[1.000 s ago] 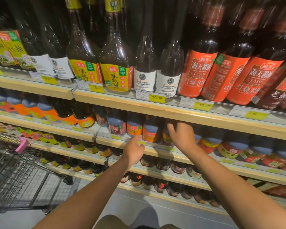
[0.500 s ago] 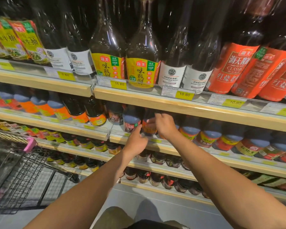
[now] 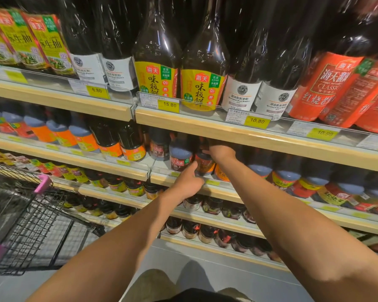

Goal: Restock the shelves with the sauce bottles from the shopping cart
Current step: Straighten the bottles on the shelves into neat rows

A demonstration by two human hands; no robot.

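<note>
On the second shelf (image 3: 127,170), my right hand (image 3: 222,152) reaches under the board above and grips a dark sauce bottle with an orange-red label (image 3: 203,164) from the right. The bottle stands at the shelf's front between a blue-capped red-label bottle (image 3: 180,159) and an orange-label one (image 3: 220,173). My left hand (image 3: 187,184) is at the shelf's front edge just below, its thumb pointing up against the bottle's lower left side; its fingers are hidden. The shopping cart (image 3: 31,216), black wire with pink corners, stands at the lower left.
Tall soy sauce bottles (image 3: 203,68) fill the top shelf behind price tags (image 3: 257,121). Rows of smaller bottles and jars (image 3: 212,205) line the lower shelves. The wooden upper shelf board (image 3: 271,139) hangs close over my right hand. Grey floor lies below.
The view has shifted closer and to the left. My right hand went deeper under the upper shelf board and closed on the orange-red bottle. My left thumb came up against that bottle.
</note>
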